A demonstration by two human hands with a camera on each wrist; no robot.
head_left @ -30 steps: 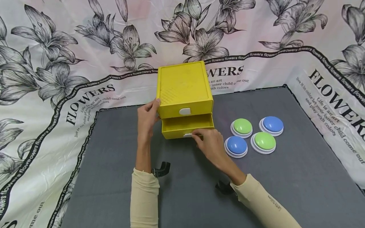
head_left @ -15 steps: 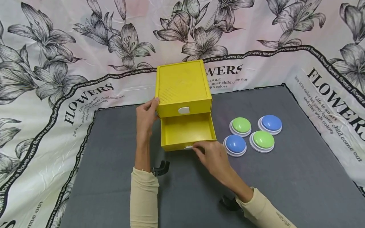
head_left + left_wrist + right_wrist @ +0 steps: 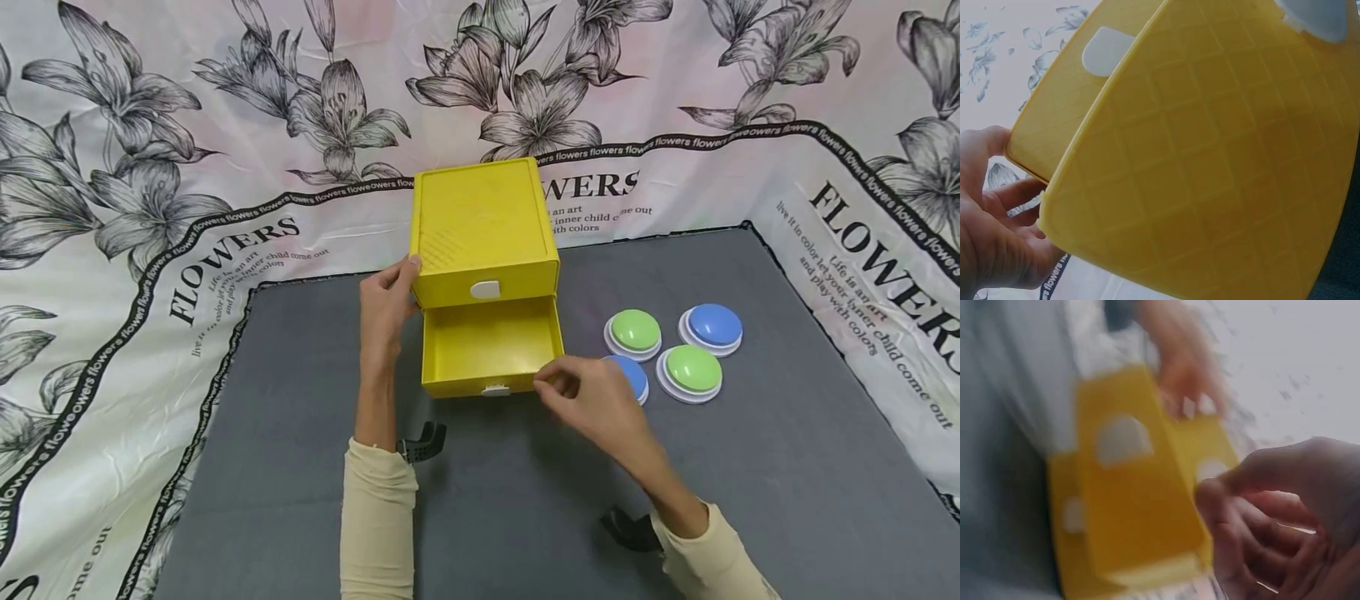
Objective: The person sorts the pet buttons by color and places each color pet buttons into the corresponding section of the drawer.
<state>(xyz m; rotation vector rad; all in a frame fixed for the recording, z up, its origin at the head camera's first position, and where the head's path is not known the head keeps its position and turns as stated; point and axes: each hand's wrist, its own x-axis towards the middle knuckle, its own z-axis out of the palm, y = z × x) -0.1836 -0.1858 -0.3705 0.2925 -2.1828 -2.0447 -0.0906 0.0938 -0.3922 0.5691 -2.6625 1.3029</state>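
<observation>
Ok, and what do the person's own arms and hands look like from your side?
The left hand and right hand are bare, without gloves. The left sleeve and right sleeve are long, plain-looking and pale beige, ending short of the hands. A black, curved strap-like piece juts out by the left cuff, another by the right.

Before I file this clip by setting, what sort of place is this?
Probably an improvised tabletop filming or testing corner, though the wider room is out of view. A flower-printed sheet hangs behind a gray tabletop, which holds a yellow drawer unit and four domed push buttons.
</observation>
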